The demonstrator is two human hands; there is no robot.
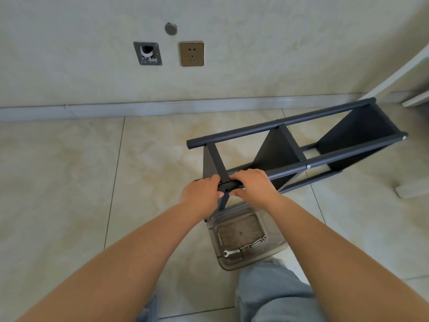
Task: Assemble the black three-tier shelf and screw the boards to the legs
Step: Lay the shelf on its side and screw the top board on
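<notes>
Gripping shelf leg (228, 185), both hands' fingers | beige tiled floor (69, 182) | wall socket (191, 54)

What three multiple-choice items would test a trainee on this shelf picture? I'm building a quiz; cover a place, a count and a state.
1. Where is the spanner?
A. in the clear tray
B. on the wall socket
C. in a hand

2. How many black boards does the shelf show?
A. one
B. three
C. five

3. What are the hands doing?
A. hanging idle
B. gripping the near leg end
C. lifting the tray

Key: 1 A, it lies inside the tray. 2 B, three boards span the legs. 3 B, left hand and right hand curl round the near leg.
</notes>
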